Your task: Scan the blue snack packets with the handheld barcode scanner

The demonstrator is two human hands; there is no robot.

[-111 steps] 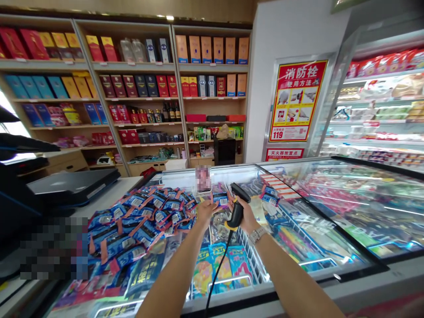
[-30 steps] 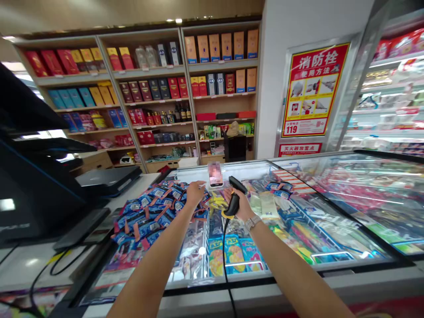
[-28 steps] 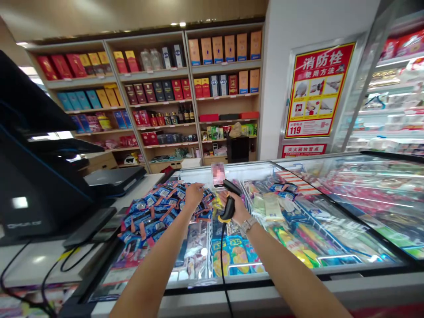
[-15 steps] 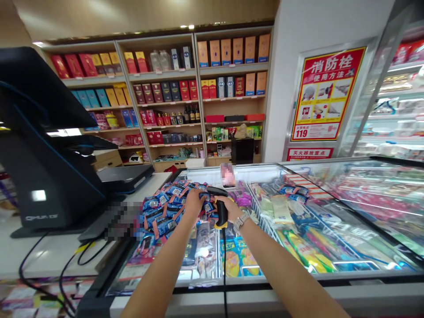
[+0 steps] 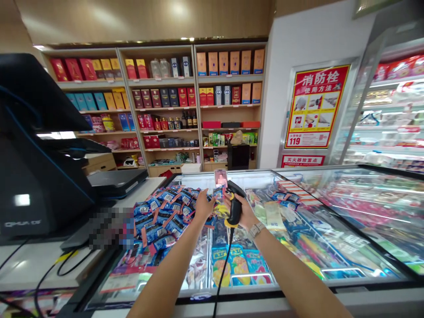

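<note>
On the shop's freezer lid, blue packets lie heaped within reach. The left hand, fingers spread, touches one, pinch unclear. The right hand clenches the scanner, aimed there.

One left hand, one right hand, one scanner, one wristwatch and one red poster.

Packets are heaped on the freezer lid, scanner just right of them, register on the desk to the left, shelves behind everything.
</note>
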